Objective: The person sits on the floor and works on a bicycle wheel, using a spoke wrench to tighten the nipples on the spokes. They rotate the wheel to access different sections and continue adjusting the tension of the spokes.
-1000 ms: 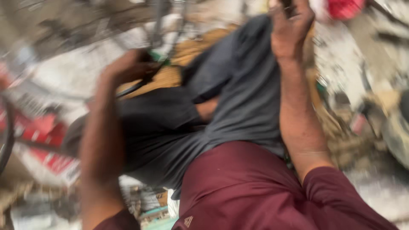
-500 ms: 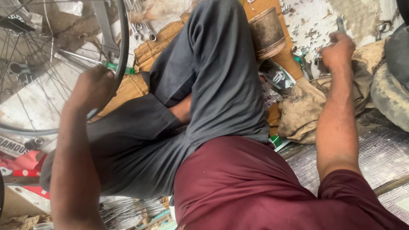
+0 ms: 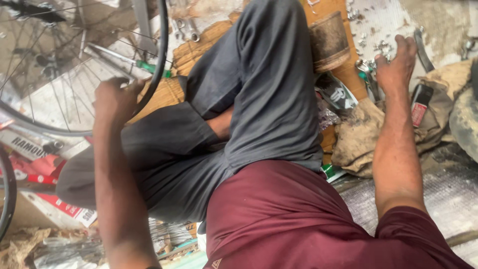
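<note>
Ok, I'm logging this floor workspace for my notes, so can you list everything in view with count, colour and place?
Bicycle wheel: one, black rim with thin silver spokes, upper left, left hand on its rim.
Screwdriver: one, green handle, behind the spokes.
Tin can: one, rusty brown, top centre on a wooden board.
Small metal parts: many, silver, scattered top right by the right hand.
Rag: one, dirty tan, under the right forearm.
Cardboard boxes: a few, red and white, lower left.
Trousers: grey, centre.
Shirt: maroon, bottom.
Left hand: fingers gripping the rim.
Right hand: reaching among the parts; grip unclear.
</note>
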